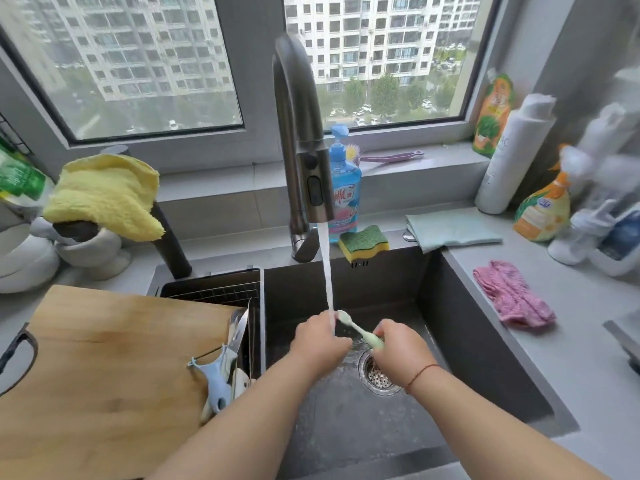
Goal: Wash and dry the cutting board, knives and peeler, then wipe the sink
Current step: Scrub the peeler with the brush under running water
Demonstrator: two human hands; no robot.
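Under faucet stream (327,271), over sink (467,327): pale green peeler (360,332), slim, head up-left in water. Right grip (398,344) curled round handle; left grip (320,341) pinching near head. Cutting board (104,368) leaning left.

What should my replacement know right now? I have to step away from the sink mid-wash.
Right hand grips the pale green peeler by its handle; left hand fingers rub its head under the running water.
Wooden cutting board lies across the sink's left edge; a steel knife and a blue-handled tool sit in the wire rack.
Whether those are washed, I cannot tell.
Left: finish the peeler, dry everything, wipe the dark sink.
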